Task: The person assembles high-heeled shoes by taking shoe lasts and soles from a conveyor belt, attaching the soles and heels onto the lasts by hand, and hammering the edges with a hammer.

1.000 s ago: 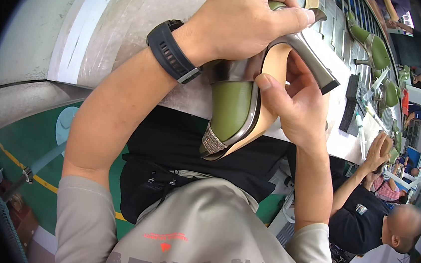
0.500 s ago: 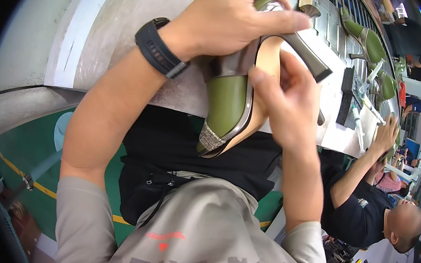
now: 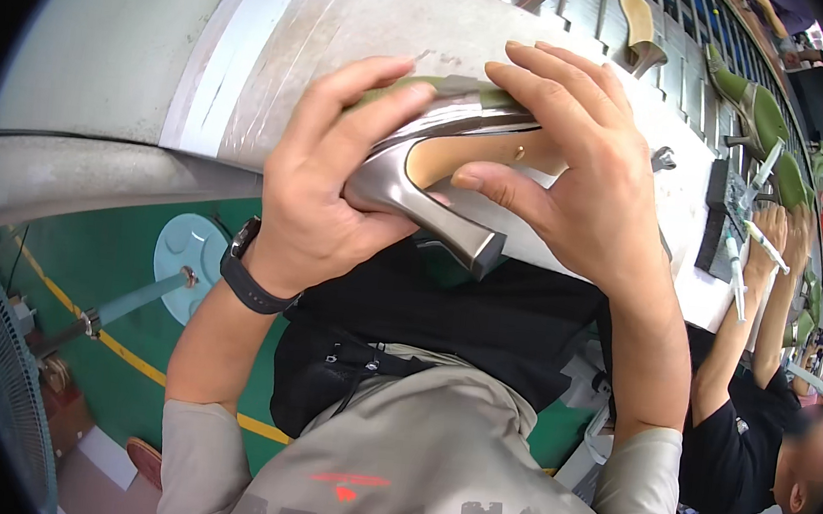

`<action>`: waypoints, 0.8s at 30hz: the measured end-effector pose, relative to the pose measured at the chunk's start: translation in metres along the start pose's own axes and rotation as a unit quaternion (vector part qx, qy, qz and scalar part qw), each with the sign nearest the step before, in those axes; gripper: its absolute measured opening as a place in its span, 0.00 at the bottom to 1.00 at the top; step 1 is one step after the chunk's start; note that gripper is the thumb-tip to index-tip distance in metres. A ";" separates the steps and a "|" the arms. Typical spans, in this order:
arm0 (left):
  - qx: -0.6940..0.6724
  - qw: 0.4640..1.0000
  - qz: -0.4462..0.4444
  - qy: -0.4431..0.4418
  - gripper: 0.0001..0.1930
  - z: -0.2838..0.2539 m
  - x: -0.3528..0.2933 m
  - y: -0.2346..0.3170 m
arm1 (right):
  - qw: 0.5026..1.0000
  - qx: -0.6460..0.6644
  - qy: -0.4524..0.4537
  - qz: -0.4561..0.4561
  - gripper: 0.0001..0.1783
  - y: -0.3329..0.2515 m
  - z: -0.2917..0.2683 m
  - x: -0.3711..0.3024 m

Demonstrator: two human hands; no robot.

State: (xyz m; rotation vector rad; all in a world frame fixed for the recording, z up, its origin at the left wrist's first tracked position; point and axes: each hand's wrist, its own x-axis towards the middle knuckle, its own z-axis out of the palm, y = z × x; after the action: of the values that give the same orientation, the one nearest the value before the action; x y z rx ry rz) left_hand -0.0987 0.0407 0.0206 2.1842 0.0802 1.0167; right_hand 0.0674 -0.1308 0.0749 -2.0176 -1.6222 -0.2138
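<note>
Between my hands, above the near edge of the pale work table, a green and metallic high-heeled shoe lies on its side. Its tan sole is turned toward me, and the grey heel points down and to the right. My left hand is wrapped round the heel end, a black watch on its wrist. At the front part, my right hand holds the shoe with fingers over the upper and thumb by the sole. The toe is hidden behind that hand.
Several green heeled shoes and a tan heeled sole rest on the slatted line beyond. Syringes stand by a black block at right, near a co-worker's hands. A blue stool and fan are at lower left.
The shoe has turned from toe-down to lying sideways, heel now pointing down. My left hand has moved lower onto the heel end, and my right hand has moved up to the front part.
</note>
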 end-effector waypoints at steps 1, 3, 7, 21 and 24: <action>0.006 0.999 0.026 -0.032 0.40 -0.001 -0.002 -0.007 | 1.000 -0.016 0.001 -0.007 0.36 -0.003 0.004 0.000; 0.009 0.996 0.059 -0.061 0.34 -0.003 -0.001 -0.012 | 0.999 -0.029 0.013 -0.020 0.35 -0.003 0.010 0.002; 0.002 0.996 0.071 -0.058 0.35 -0.002 -0.002 -0.017 | 0.999 -0.021 0.021 -0.037 0.34 0.000 0.017 0.007; 0.042 0.993 0.091 -0.059 0.34 0.002 -0.003 -0.016 | 0.995 -0.030 0.042 -0.080 0.27 0.001 0.023 0.010; 0.046 0.993 0.090 -0.053 0.34 0.006 -0.005 -0.014 | 0.999 -0.029 0.002 -0.044 0.23 -0.004 0.014 0.015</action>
State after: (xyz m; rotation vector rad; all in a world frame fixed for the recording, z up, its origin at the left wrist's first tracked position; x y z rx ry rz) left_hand -0.0945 0.0464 0.0062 2.3599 -0.1234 1.0097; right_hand 0.0643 -0.1105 0.0711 -1.9887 -1.7233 -0.2989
